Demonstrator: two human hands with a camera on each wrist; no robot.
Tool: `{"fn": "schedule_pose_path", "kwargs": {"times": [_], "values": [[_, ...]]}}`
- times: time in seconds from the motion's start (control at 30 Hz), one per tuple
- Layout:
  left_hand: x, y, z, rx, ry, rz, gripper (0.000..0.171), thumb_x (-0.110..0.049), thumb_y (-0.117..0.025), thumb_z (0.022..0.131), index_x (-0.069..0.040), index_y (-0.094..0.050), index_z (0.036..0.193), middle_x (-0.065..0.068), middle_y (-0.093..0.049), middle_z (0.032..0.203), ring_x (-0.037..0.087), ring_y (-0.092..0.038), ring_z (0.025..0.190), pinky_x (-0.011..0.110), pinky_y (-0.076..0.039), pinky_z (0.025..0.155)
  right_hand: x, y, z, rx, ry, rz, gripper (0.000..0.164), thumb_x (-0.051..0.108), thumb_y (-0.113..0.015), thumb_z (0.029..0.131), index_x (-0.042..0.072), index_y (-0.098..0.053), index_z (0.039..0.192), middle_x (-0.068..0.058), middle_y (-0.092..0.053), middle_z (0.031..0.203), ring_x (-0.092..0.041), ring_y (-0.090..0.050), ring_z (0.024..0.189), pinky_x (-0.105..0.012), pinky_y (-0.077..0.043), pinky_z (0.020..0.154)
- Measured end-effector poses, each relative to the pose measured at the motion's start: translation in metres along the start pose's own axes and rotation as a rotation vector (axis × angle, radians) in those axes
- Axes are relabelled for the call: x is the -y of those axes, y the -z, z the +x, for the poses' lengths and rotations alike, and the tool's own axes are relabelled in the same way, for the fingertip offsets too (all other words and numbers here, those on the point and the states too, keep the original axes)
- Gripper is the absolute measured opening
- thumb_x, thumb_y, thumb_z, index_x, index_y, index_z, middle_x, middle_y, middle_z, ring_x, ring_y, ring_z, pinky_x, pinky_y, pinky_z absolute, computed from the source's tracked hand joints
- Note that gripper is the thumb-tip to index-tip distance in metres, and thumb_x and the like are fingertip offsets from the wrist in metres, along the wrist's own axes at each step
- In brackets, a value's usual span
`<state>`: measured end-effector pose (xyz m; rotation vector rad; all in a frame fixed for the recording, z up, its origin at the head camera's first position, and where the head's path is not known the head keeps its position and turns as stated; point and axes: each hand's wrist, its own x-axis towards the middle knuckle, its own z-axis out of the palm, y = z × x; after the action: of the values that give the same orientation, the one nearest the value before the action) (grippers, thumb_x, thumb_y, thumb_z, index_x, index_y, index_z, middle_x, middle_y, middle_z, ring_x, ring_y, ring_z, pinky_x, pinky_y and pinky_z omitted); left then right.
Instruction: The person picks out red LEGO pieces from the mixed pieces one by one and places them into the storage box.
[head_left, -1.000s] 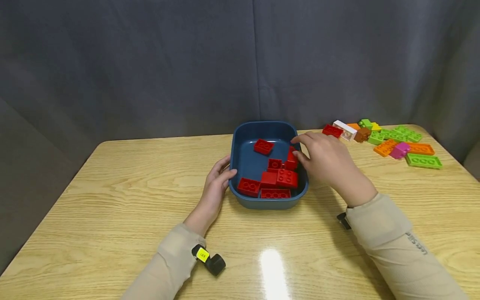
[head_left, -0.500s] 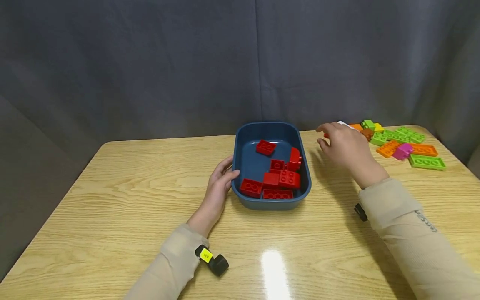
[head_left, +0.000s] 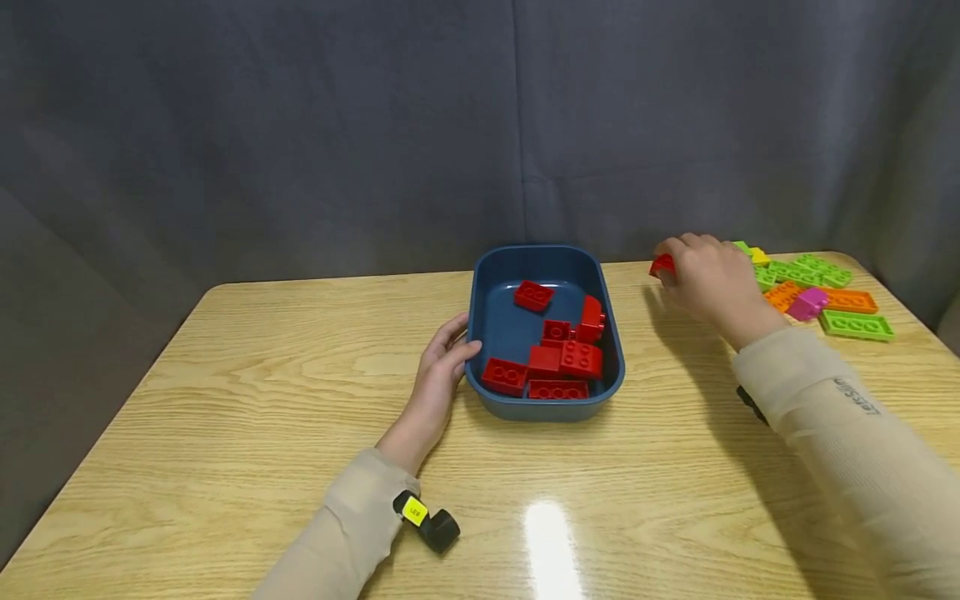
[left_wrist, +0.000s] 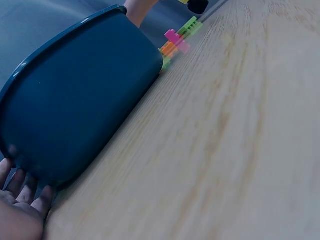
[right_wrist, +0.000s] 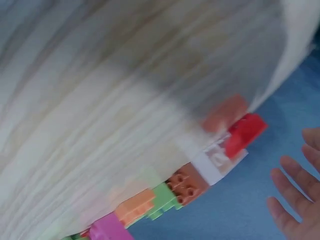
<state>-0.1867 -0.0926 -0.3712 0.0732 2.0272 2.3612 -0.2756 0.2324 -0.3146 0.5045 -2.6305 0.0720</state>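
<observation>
My left hand (head_left: pixel 438 375) grips the left side of a blue bin (head_left: pixel 550 410), thumb over its rim and fingers along the outer wall. Inside the bin lie several red toy building bricks (head_left: pixel 581 359), most of them bunched at the near right. At the table's back right, my right hand (head_left: pixel 712 279) reaches over a red brick (head_left: pixel 662 266), which shows under its fingertips. The right wrist view shows the fingers (right_wrist: pixel 295 185) spread and apart from that red brick (right_wrist: pixel 245 134). A white brick (right_wrist: pixel 215 162) and a brown brick (right_wrist: pixel 187 184) lie beside it.
Several loose bricks spread along the back right of the wooden table (head_left: pixel 300 375). They include a magenta brick (head_left: pixel 807 304), an orange one (head_left: pixel 847 300) and a long green one (head_left: pixel 857 325). A dark curtain (head_left: pixel 360 142) hangs behind the table's far edge.
My right hand has let go of a red brick at the bin's right side and moved right to the loose bricks. The left hand has stayed on the bin.
</observation>
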Motion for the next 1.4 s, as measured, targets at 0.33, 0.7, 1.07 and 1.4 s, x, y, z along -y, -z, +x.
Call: {"fn": "schedule_pose_path", "kwargs": {"times": [0.33,0.7,1.07,1.4], "values": [[-0.001,0.000,0.000,-0.011,-0.008,-0.003,0.052,-0.015,-0.050,0.089,-0.008,-0.041,0.140,0.014,-0.042,0.146,0.027,-0.043,0.129,0.048,-0.030,0.114,-0.008,-0.008,0.008,0.087,0.015,-0.106,0.032,0.012,-0.060,0.076,-0.004,-0.062,0.104,-0.027,-0.067,0.095,-0.041,-0.058,0.079,-0.053,-0.051,0.066],[-0.001,0.002,0.000,-0.012,-0.012,0.005,0.052,-0.013,-0.050,0.089,-0.008,-0.041,0.140,0.014,-0.043,0.146,0.027,-0.044,0.129,0.048,-0.030,0.113,0.001,-0.010,0.028,0.307,-0.019,-0.178,0.036,0.020,-0.060,0.083,-0.005,-0.060,0.110,-0.027,-0.064,0.104,-0.040,-0.055,0.094,-0.056,-0.048,0.082],[0.001,0.004,-0.001,-0.015,-0.017,-0.004,0.053,-0.013,-0.050,0.088,-0.006,-0.041,0.140,0.016,-0.043,0.146,0.027,-0.043,0.130,0.048,-0.030,0.114,-0.010,-0.019,0.025,0.453,-0.073,-0.209,0.053,0.014,-0.056,0.086,-0.006,-0.044,0.134,-0.031,-0.050,0.134,-0.045,-0.038,0.122,-0.060,-0.037,0.101],[0.000,0.003,0.001,-0.009,-0.026,-0.014,0.053,-0.012,-0.050,0.088,-0.005,-0.040,0.140,0.019,-0.043,0.145,0.029,-0.044,0.129,0.049,-0.030,0.113,-0.019,-0.026,0.021,0.414,-0.023,-0.188,0.054,0.016,-0.059,0.085,-0.001,-0.046,0.134,-0.029,-0.048,0.137,-0.044,-0.040,0.123,-0.061,-0.034,0.106]]}}
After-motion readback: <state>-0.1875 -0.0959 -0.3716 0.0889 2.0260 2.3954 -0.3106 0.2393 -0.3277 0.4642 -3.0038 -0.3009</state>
